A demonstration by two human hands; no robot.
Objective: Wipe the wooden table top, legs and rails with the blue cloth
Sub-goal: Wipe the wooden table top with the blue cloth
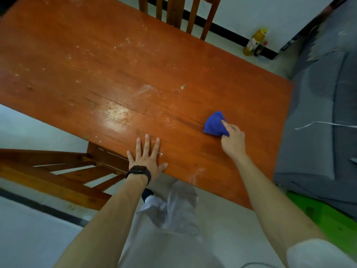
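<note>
The wooden table top (135, 74) fills the upper middle of the view, reddish brown, with white dusty smears and a small green scrap on it. A bunched blue cloth (214, 123) lies on the top near its right end. My right hand (232, 140) grips the cloth from the near side, index finger stretched over it. My left hand (146, 159) rests flat on the near edge of the table with fingers spread; a black watch sits on its wrist. The table's legs and rails are hidden beneath the top.
A wooden chair (63, 171) stands at the near left, tucked by the table. Another chair (177, 14) is at the far side. A grey sofa (324, 113) runs along the right. Bottles (255, 41) stand on the floor by the far wall.
</note>
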